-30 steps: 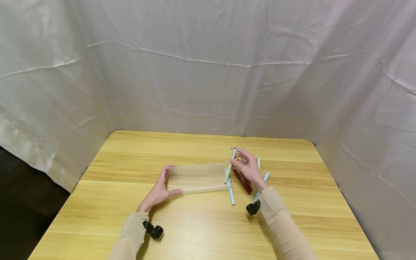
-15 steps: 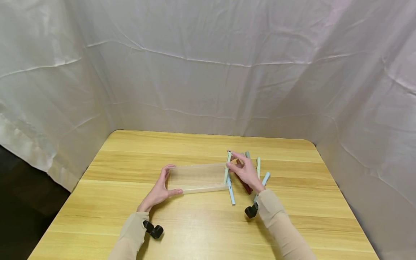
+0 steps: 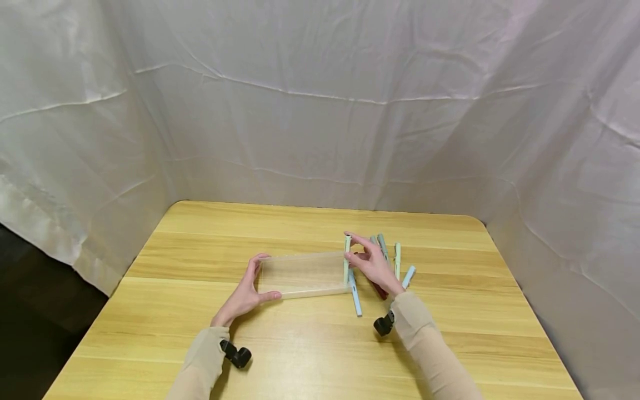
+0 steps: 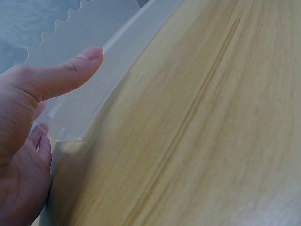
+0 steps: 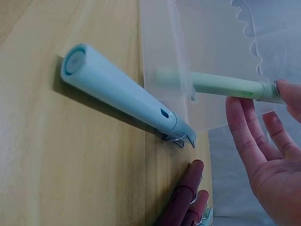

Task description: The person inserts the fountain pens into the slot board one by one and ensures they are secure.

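A translucent plastic tray (image 3: 302, 272) with scalloped edges lies on the table. My left hand (image 3: 244, 293) grips its left end, thumb (image 4: 77, 73) on the near wall. At the other end, my right hand (image 3: 372, 264) pinches a light green pen (image 5: 225, 87) between thumb and fingers. One end of that pen shows blurred through the tray's wall in the right wrist view, so it reaches inside. A light blue pen (image 3: 355, 297) rests just outside the tray's right end. Two dark red pens (image 5: 183, 193) lie partly beneath my right hand.
Right of my right hand lie two grey-green pens (image 3: 382, 244), another pale green pen (image 3: 397, 258) and a second light blue pen (image 3: 409, 276). The wooden table (image 3: 310, 350) is enclosed by pale hanging cloth (image 3: 320, 139).
My right hand has moved left with the light green pen, which has swung from slanted to nearly lined up with the tray's right end. The left hand and tray have stayed put.
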